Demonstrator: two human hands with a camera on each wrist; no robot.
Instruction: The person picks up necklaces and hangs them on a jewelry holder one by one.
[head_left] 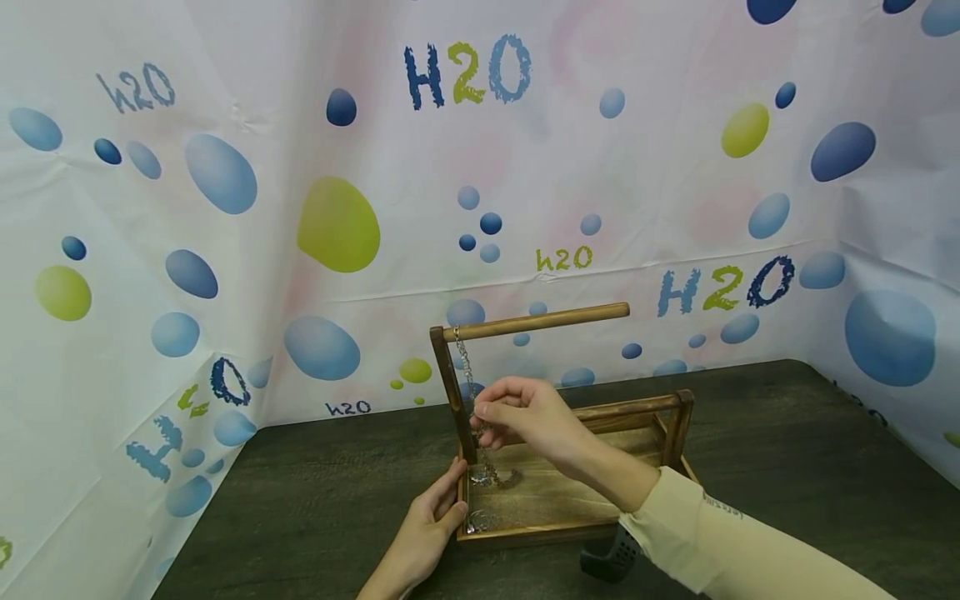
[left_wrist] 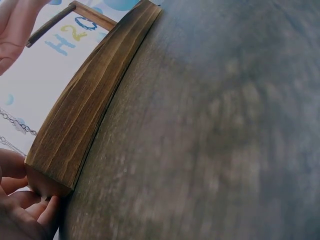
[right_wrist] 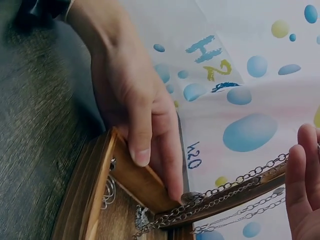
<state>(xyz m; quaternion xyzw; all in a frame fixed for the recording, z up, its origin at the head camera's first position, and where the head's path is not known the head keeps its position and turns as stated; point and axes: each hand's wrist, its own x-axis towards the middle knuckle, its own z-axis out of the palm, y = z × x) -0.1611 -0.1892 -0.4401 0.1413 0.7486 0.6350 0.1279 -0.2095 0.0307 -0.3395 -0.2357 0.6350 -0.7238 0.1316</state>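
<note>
A wooden jewellery stand [head_left: 540, 528] has a shallow tray base and a raised bar. My left hand [head_left: 427, 533] grips the tray's left end, thumb and fingers at its edge, also seen in the left wrist view. Silver chain necklaces [head_left: 467, 367] hang from the bar's left end beside the upright, trailing into the tray. My right hand [head_left: 532, 417] pinches the hanging chains partway down. In the right wrist view the chains [right_wrist: 240, 181] run along the upright to the right fingers [right_wrist: 296, 175]. Silver rings or hoops [right_wrist: 108, 192] lie in the tray's corner.
The upper bar [head_left: 540, 320] sticks out to the right, its right end free. A lower bar [head_left: 622, 408] crosses the back of the tray. Dark wood-grain table [head_left: 330, 492] surrounds the stand. A printed white sheet [head_left: 420, 208] stands behind. A black device [head_left: 609, 557] shows under my right wrist.
</note>
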